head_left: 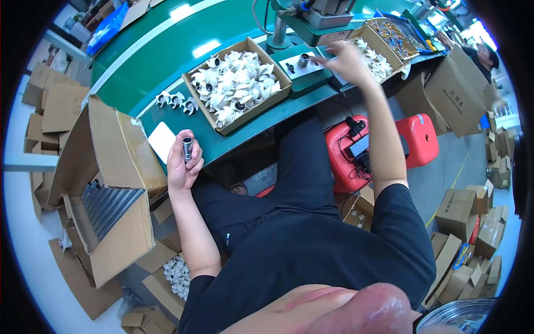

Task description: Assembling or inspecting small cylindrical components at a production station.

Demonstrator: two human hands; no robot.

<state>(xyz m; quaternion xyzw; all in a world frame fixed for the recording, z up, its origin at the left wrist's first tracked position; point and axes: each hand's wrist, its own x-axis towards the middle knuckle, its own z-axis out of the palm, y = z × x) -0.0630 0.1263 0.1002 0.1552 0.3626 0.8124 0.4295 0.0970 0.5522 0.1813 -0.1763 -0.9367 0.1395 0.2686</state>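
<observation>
My left hand [185, 162] is closed around a short, hollow metal sleeve [187, 148], its round end pointing up, beside the near edge of the green bench. My right hand [349, 65] reaches over the bench with fingers spread, and nothing shows in it. Its fingertips are close to a dark metal cylinder [303, 60] standing upright on the pale block of a press fixture [299, 69]. Between my hands sits a cardboard tray [222, 129] heaped with white bladed impellers [236, 83]. Several more impellers [176, 100] lie in a row on the bench left of it.
A press head [328, 34] overhangs the fixture. Further right are more white impellers [375, 62] in a box and a tray of small parts [394, 38]. An open carton of metal tubes [114, 209] stands at left. A red stool [347, 153] is below my right arm.
</observation>
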